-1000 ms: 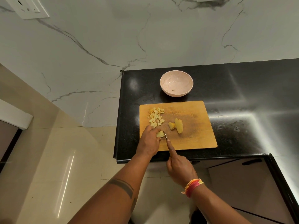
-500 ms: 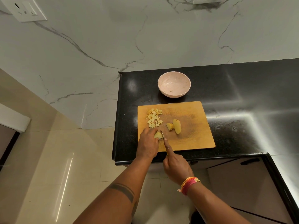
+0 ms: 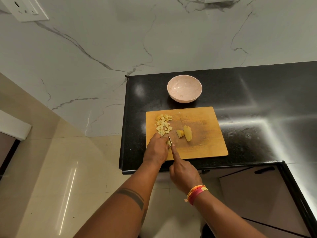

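From the head camera, a wooden cutting board (image 3: 205, 148) lies on a black countertop (image 3: 257, 100), near its left end and close to the front edge. The left hand (image 3: 157, 148) rests on the board's near left part, its fingers curled down over a small pale potato piece (image 3: 168, 143) and pinning it to the wood. Only a sliver of that piece shows past the fingertips, so its shape is hard to make out.

The right hand (image 3: 184, 176) grips a knife (image 3: 169, 140). The fingers wrap the handle, which is hidden inside the hand, and the index finger lies straight along the back of the blade. The blade's long axis runs from near to far, leaning a little to the left. Its tip points away from the person toward a heap of diced potato (image 3: 163, 124) at the board's far left. The blade stands just beside the left fingertips, against the held piece, probably touching it.

Toward the middle of the board, apart from both hands, lie a small sliced chunk (image 3: 180, 133) and a larger potato wedge (image 3: 187, 133) side by side, touching. The wedge's long axis also runs near to far.

Beyond the board, near its far edge, stands a pale pink bowl (image 3: 184, 88). A woven orange and pink band (image 3: 197, 193) circles the right wrist. A marble wall (image 3: 120, 40) rises behind the counter, with a socket plate (image 3: 25, 9) at the upper left.
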`<action>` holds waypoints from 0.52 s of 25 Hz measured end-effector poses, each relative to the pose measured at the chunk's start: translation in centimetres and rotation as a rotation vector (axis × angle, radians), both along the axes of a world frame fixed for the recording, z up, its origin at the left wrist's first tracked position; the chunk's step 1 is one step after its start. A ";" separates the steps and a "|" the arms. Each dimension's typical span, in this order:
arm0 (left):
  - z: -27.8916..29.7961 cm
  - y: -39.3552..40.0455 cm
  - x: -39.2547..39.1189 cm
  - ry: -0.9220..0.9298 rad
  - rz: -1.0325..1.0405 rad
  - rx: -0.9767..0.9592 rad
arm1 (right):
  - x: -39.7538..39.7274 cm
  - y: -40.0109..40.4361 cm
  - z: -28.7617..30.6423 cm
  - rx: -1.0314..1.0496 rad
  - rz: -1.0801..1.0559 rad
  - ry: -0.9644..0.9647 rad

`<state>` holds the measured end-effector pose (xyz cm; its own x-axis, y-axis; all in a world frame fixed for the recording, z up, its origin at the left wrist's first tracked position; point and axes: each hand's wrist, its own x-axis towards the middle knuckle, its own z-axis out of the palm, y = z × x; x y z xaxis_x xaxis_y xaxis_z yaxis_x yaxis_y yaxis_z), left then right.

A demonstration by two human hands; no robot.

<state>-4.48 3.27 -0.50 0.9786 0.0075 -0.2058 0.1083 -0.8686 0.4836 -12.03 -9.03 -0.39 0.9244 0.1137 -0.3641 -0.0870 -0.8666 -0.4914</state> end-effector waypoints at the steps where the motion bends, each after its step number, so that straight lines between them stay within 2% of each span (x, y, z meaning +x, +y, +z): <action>1: 0.1 0.0 0.0 -0.001 -0.004 0.003 | 0.2 0.1 0.0 -0.020 0.002 0.006; 9: 0.1 -0.2 0.1 -0.016 0.037 0.008 | -2.3 -0.2 -0.2 -0.101 0.056 0.025; 13: -0.1 -0.1 -0.1 -0.018 0.043 -0.011 | -4.4 -1.0 -0.4 -0.061 0.031 0.042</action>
